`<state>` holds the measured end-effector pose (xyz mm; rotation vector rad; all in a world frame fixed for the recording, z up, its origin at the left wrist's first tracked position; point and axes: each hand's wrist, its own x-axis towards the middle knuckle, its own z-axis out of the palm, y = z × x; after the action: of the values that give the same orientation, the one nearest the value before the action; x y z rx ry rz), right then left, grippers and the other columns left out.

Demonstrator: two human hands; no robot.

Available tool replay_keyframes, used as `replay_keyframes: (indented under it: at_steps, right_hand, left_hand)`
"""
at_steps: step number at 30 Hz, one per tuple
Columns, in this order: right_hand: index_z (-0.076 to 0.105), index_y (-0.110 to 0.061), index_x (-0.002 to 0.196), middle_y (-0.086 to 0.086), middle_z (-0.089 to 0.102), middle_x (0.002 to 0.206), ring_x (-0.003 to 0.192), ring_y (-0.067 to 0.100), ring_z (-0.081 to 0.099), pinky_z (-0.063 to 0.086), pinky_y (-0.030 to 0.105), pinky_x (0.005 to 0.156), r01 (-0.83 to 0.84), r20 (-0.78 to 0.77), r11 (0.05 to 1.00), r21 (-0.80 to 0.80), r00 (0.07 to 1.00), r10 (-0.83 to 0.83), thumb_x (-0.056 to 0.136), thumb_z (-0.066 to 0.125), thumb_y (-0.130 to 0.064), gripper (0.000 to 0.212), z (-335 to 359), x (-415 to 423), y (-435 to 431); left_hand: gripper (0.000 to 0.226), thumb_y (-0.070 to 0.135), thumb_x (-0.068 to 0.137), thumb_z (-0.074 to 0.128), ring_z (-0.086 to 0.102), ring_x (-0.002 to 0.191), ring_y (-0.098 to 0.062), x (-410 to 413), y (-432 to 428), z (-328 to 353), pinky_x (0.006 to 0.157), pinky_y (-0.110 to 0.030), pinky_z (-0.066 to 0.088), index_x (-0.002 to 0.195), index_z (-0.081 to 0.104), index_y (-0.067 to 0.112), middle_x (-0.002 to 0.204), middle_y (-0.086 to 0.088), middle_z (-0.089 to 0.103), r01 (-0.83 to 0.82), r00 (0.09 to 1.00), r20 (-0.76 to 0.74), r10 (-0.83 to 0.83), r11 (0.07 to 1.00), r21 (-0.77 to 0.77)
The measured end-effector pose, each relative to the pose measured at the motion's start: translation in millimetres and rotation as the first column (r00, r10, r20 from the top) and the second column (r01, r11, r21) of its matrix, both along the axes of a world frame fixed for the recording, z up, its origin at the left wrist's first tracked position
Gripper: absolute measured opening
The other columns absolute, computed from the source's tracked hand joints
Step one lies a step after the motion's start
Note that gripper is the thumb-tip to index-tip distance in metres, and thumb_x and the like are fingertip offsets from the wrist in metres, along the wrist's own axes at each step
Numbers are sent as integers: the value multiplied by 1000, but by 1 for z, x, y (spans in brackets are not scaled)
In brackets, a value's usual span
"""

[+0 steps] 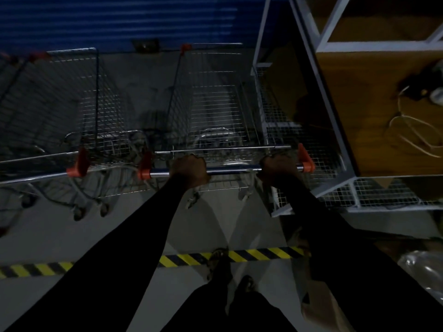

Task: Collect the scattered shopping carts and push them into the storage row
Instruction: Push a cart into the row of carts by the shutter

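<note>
A wire shopping cart with orange handle caps stands straight ahead of me, nose toward the blue wall. My left hand grips the left part of its chrome handle bar. My right hand grips the same bar near its right orange cap. Both arms wear black sleeves. A second cart stands parallel on the left, about a hand's width from mine. Part of a third cart shows at the far left edge.
A blue corrugated wall closes the far end. A grey metal shelf frame with wire mesh and a brown board with cables stands close on the right. Yellow-black hazard tape crosses the grey floor by my feet.
</note>
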<state>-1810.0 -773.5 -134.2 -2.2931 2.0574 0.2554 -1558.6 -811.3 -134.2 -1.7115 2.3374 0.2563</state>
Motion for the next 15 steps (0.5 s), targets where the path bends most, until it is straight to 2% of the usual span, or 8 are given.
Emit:
replay_keyframes:
  at_steps: [3,6,9,12,13,15]
  right_hand:
    - [67,-10,92,13,67,85,79,32,64,47,36,70,23,-3,1000,-16,1000,-23,78,59,-36,31,3,-7,17]
    - [68,-13,96,10,68,87,80,29,66,50,33,70,41,-53,999,10,998,-40,79,58,-41,35,5,-14,45]
    - [69,-14,86,11,69,86,79,31,67,49,35,68,71,-49,996,53,996,-68,76,64,-44,32,7,-14,76]
    - [63,-12,59,11,63,61,54,30,64,51,36,54,75,-55,996,58,996,-72,58,76,-35,27,5,-15,111]
    - [62,-12,57,11,62,59,52,30,63,51,35,52,68,-46,997,46,997,-66,54,77,-34,27,5,-17,118]
    - [64,-12,67,11,67,70,64,31,66,51,35,60,37,-61,992,119,998,-30,60,72,-36,26,6,-21,136]
  left_hand:
    - [48,54,76,58,62,104,-32,-7,12,-3,83,-38,50,103,66,15,110,-13,66,3,1000,-7,-3,1000,25]
    - [46,53,77,58,63,101,-32,-14,37,-5,81,-37,51,98,66,12,104,-12,69,29,999,-14,-29,999,13]
    - [46,55,78,56,64,99,-28,-17,64,-4,80,-34,51,93,67,14,101,-8,70,47,999,13,-47,998,38]
    - [49,58,74,57,64,101,-28,-17,95,-3,80,-35,51,96,68,16,104,-8,69,28,999,22,-29,999,36]
    - [48,58,73,57,64,101,-28,-17,104,-2,81,-35,51,97,68,17,105,-8,69,26,999,21,-26,999,37]
    - [47,58,73,58,64,100,-28,-22,127,0,81,-35,50,94,69,18,103,-8,69,27,1000,15,-27,999,32]
